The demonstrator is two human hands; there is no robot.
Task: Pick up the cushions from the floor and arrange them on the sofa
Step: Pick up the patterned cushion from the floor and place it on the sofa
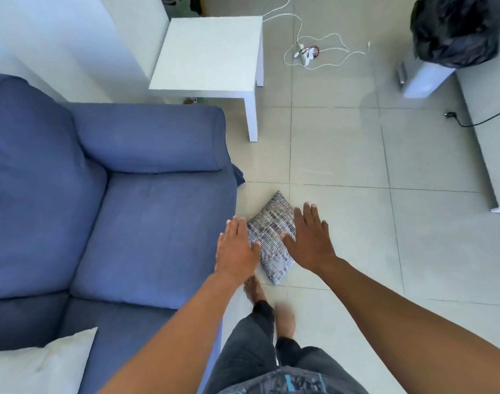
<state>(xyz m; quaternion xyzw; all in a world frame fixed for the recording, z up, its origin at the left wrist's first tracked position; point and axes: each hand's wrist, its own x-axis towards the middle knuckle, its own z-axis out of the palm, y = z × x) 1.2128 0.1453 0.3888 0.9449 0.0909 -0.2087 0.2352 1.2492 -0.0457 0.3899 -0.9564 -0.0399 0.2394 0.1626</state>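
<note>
A: Where does the cushion (271, 237) lie?
B: On the floor (342, 155), just right of the sofa (129, 209), between the left hand (236, 248) and right hand (309, 240).
A: Beyond it?
B: A counter (211, 52), behind the sofa's arm.

Pale tiled floor (342, 155), a white side table (209, 52) by white walls (72, 38), daylight throughout.

No text, label, brand, number or sign can be read anywhere in the view.
</note>
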